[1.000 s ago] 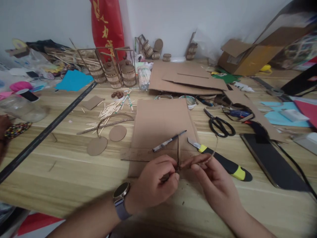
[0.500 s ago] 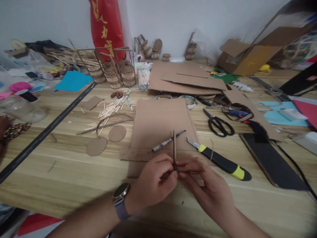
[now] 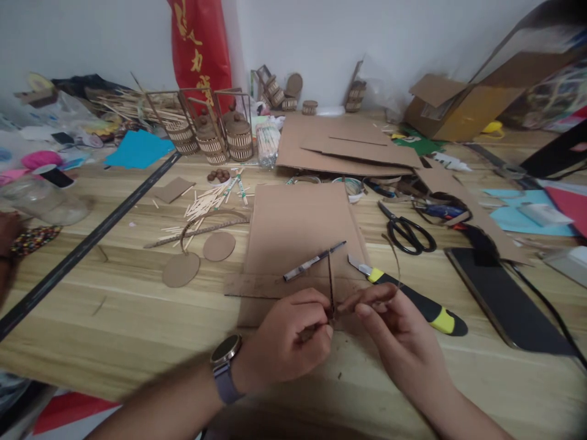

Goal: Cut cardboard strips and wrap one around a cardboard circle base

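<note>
My left hand (image 3: pixel 287 342), with a watch on the wrist, is closed in a pinch on a thin cardboard strip (image 3: pixel 330 284) that stands up from the fingers. My right hand (image 3: pixel 394 336) pinches the same strip where it curls away to the right, up near the knife. Both hands hover over the near edge of a cardboard sheet (image 3: pixel 298 226) on the wooden table (image 3: pixel 114 318). A pen (image 3: pixel 312 261) lies on the sheet just beyond my fingers. A yellow-and-black utility knife (image 3: pixel 406 296) lies right of them.
Black scissors (image 3: pixel 406 231) and a dark tablet (image 3: pixel 502 296) lie to the right. Two cardboard discs (image 3: pixel 199 256), a cardboard arc and loose sticks (image 3: pixel 202 205) sit to the left, beside a long black ruler (image 3: pixel 87 244). Small cardboard lanterns (image 3: pixel 215 137), stacked cardboard and a box line the back.
The upright end of the strip tilted left, then back right. My right hand drew in toward the left hand, then moved out to the right again, its end of the strip rising.
</note>
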Tool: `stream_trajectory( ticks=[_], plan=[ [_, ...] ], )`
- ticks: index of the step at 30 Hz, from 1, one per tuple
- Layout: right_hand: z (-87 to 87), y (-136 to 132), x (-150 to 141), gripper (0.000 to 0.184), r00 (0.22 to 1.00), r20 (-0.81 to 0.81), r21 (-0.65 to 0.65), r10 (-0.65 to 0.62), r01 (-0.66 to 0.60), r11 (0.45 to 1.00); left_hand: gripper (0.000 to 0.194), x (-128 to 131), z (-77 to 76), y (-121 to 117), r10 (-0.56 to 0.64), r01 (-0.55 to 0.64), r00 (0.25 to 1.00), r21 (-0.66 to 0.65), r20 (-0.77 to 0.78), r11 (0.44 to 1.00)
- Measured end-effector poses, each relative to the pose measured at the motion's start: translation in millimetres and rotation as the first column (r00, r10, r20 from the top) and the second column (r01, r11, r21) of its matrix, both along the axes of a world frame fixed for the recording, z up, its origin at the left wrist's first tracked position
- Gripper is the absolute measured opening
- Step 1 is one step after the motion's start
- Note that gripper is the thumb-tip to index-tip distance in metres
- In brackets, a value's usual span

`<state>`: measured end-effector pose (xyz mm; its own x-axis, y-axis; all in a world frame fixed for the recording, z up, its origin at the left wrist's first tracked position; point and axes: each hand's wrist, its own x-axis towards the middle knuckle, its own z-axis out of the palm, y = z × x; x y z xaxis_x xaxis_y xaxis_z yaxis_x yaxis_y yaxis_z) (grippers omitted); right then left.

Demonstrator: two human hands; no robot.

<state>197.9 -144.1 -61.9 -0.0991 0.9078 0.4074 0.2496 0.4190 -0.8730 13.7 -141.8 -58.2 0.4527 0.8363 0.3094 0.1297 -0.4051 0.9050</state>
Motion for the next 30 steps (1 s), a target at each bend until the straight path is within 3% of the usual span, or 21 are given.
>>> stream_trajectory(
  ticks=[3,6,9,16,23,30],
  plan=[
    [-6.1,-3.3,3.0,0.005,0.994,0.106,0.065,-0.037,0.031,0.997,0.025,0.4,-3.4,0.0,0.024,-0.023,1.0,-0.087,0.008,0.996],
    [-10.7,-5.9,5.7,0.009,0.985,0.169,0.131,0.024,-0.046,0.99,0.028,0.8,-5.4,0.0,0.027,-0.031,0.999,-0.164,-0.024,0.986],
    [-8.7,-4.7,5.4,0.007,0.976,0.213,0.218,0.051,-0.098,0.971,0.025,0.8,-4.2,-0.2,0.035,-0.041,0.998,-0.129,-0.048,0.991],
    [0.2,-1.0,1.4,0.011,0.925,0.378,0.399,-0.036,-0.127,0.908,0.023,1.4,-1.0,-2.2,0.037,-0.036,0.997,0.016,-0.069,0.999],
    [0.0,-3.4,3.7,0.018,0.924,0.382,0.345,0.017,-0.16,0.925,0.023,2.6,0.7,-4.4,0.047,-0.043,0.995,0.044,-0.086,0.998],
    [6.1,-0.9,5.5,0.008,0.985,0.162,0.089,0.063,-0.079,0.993,0.024,0.2,2.1,-2.4,-0.026,0.031,0.997,0.069,-0.071,0.997]
  ],
)
